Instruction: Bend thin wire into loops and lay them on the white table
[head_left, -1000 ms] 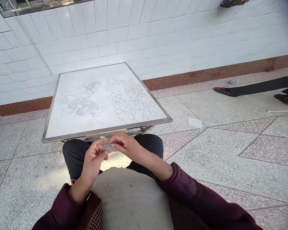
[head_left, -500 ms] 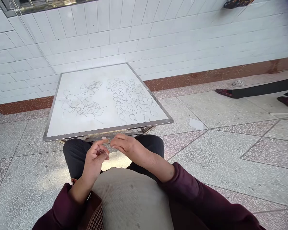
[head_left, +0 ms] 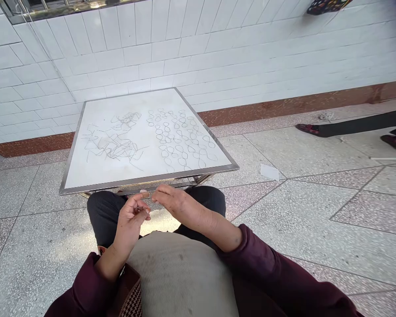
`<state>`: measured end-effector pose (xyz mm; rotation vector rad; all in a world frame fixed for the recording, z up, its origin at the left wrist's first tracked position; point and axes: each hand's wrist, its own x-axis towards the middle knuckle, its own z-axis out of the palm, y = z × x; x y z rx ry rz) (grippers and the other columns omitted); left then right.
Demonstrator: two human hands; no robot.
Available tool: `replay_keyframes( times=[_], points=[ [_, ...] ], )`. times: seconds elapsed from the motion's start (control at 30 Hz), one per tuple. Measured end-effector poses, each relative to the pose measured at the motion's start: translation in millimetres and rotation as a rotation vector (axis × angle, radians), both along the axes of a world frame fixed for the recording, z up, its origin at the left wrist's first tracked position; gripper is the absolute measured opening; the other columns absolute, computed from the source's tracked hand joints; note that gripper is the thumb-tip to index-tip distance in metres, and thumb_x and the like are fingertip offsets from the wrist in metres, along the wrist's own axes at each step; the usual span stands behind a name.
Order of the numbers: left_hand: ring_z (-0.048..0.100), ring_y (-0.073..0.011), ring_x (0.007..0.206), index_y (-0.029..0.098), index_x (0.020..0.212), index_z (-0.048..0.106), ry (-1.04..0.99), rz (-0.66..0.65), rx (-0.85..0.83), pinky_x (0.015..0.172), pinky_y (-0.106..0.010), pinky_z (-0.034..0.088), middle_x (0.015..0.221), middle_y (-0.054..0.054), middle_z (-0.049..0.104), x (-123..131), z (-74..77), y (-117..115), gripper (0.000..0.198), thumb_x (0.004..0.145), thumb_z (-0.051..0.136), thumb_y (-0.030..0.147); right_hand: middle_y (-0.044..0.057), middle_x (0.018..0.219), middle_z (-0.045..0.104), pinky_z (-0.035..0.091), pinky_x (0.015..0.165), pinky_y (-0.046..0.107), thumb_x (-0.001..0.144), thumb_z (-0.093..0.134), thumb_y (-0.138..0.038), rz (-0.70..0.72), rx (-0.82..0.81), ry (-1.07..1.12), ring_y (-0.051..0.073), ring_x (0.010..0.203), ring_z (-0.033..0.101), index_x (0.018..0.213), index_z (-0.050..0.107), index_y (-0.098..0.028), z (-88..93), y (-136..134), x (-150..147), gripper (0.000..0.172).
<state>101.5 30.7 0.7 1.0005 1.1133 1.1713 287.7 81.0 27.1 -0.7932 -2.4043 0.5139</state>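
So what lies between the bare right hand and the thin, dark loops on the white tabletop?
In the head view, the grey metal front rim lies between the right hand and the loops.

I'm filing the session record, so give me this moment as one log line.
left hand: pinched, contents unclear | right hand: close beside left | table: loose strands left, loops right

Bright, w/ flr [head_left: 69, 248] glare lower-L, dark top-R corner
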Motion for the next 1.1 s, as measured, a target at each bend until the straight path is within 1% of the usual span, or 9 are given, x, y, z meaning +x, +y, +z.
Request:
replay_keyframes(
  times=[0.13,0.4,0.67,0.77,0.83,0.9,0.97,1.03,1.1],
  points=[
    [0.055,-0.0102,0.065,0.023,0.114,0.065,-0.011,0.004,0.009,0.068,-0.026,0.048,0.077,0.002,0.059,-0.4,0.2,-0.3,0.033,0.081,0.066,0.02,0.005,0.09,0.056,0.047,0.06,0.026,0.092,0.035,0.001,0.025,0.034,-0.039,0.014,0.073,0.052,0.1,0.061,-0.018,1.0,0.7,-0.9,0.033],
    [0.056,-0.011,0.067,0.022,0.121,0.061,-0.016,0.001,-0.023,0.07,-0.027,0.049,0.078,0.003,0.059,0.6,5.3,0.8,0.041,0.081,0.067,0.022,0.002,0.083,0.053,0.046,0.061,0.024,0.098,0.043,-0.013,0.008,0.063,0.028,0.013,0.072,0.049,0.088,0.062,-0.019,-8.8,3.5,-7.3,0.022],
    [0.054,-0.0117,0.068,0.022,0.119,0.063,-0.02,0.026,0.019,0.071,-0.027,0.047,0.075,0.003,0.059,-0.4,-0.1,0.7,0.039,0.08,0.067,0.019,0.005,0.087,0.059,0.049,0.072,0.03,0.095,0.042,-0.006,0.006,0.088,0.007,0.017,0.081,0.054,0.086,0.062,-0.019,-6.1,2.6,-14.1,0.025],
    [0.055,-0.012,0.069,0.023,0.117,0.063,-0.073,0.098,0.027,0.071,-0.028,0.048,0.076,0.003,0.059,1.3,1.3,1.6,0.038,0.08,0.069,0.022,0.007,0.094,0.061,0.051,0.078,0.034,0.097,0.048,-0.018,-0.088,-0.058,0.185,0.019,0.086,0.058,0.096,0.062,-0.021,-6.2,6.1,-14.8,0.014],
    [0.055,-0.0115,0.068,0.023,0.118,0.062,-0.101,0.14,0.043,0.069,-0.027,0.048,0.077,0.003,0.059,2.2,2.9,2.6,0.039,0.08,0.069,0.023,0.006,0.094,0.062,0.053,0.073,0.033,0.099,0.047,-0.028,-0.184,-0.275,0.354,0.017,0.081,0.06,0.103,0.059,-0.021,-10.5,8.1,-13.0,0.014],
    [0.055,-0.011,0.067,0.023,0.12,0.061,-0.131,0.177,0.047,0.068,-0.027,0.049,0.078,0.003,0.058,2.7,4.3,3.5,0.041,0.08,0.07,0.024,0.004,0.088,0.061,0.052,0.063,0.029,0.1,0.044,-0.033,-0.204,-0.503,0.453,0.014,0.07,0.058,0.103,0.057,-0.021,-17.1,8.1,-10.3,0.018],
    [0.056,-0.0106,0.066,0.024,0.121,0.06,-0.154,0.207,0.034,0.067,-0.027,0.049,0.079,0.004,0.057,3.2,5.4,3.9,0.043,0.079,0.071,0.025,0.003,0.087,0.061,0.052,0.059,0.026,0.097,0.05,-0.034,-0.173,-0.59,0.475,0.012,0.066,0.057,0.105,0.055,-0.021,-23.2,5.5,-8.3,0.016],
    [0.056,-0.0104,0.067,0.024,0.12,0.06,-0.164,0.224,0.017,0.066,-0.027,0.05,0.081,0.004,0.056,3.8,6.4,3.9,0.043,0.079,0.072,0.026,0.006,0.1,0.06,0.054,0.062,0.028,0.092,0.059,-0.03,-0.167,-0.47,0.455,0.013,0.071,0.058,0.11,0.055,-0.022,-27.0,1.2,-7.9,0.02],
    [0.057,-0.0103,0.067,0.024,0.12,0.06,-0.165,0.225,0.006,0.067,-0.028,0.051,0.082,0.004,0.056,4.4,7.4,3.6,0.042,0.08,0.072,0.027,0.009,0.113,0.057,0.056,0.067,0.031,0.091,0.059,-0.024,-0.177,-0.267,0.394,0.014,0.078,0.059,0.111,0.058,-0.023,-28.4,-2.9,-9.4,0.02]
  ],
)
